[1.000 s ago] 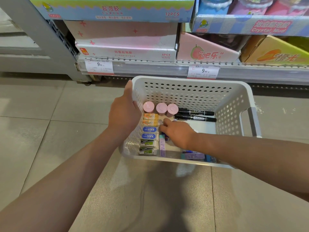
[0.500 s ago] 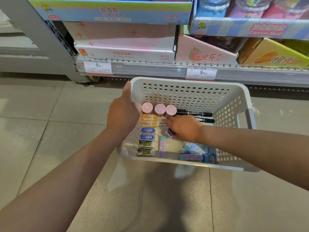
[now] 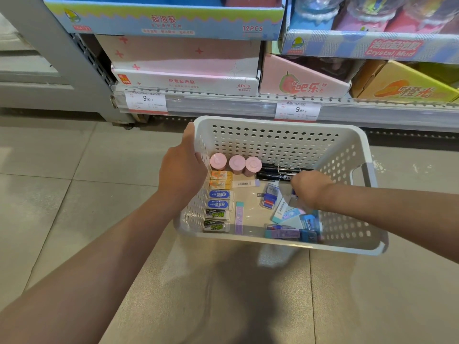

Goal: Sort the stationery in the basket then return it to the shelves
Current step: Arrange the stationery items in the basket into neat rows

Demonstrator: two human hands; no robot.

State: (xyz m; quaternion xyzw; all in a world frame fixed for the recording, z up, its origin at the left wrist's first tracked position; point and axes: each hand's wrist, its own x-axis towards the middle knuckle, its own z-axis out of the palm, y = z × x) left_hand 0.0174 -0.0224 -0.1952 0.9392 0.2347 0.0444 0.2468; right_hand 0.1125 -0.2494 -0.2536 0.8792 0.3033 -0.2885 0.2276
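A white perforated basket (image 3: 273,123) stands on the floor in front of the shelf. My left hand (image 3: 181,175) grips its left rim. Along the left wall lies a column of erasers: orange (image 3: 221,175), blue (image 3: 219,194) and green-black (image 3: 216,214). Three pink round tubs (image 3: 237,163) stand at the back beside two black markers (image 3: 279,169). A lilac slim box (image 3: 239,217) and a blue pack (image 3: 269,198) lie in the middle. My right hand (image 3: 311,189) is inside at the right, fingers curled round a small blurred packet (image 3: 294,194) above a loose pile (image 3: 293,217).
The bottom shelf (image 3: 223,105) carries pink (image 3: 186,78), peach-printed (image 3: 303,83) and yellow (image 3: 407,88) display boxes, with two 9.90 price tags (image 3: 146,100) on its rail. A grey shelf post (image 3: 74,70) rises at the left. Tiled floor (image 3: 74,194) surrounds the basket.
My right hand moved from the middle of the basket to the right side, carrying a small packet. The basket shifted slightly. My left hand stayed on the rim.
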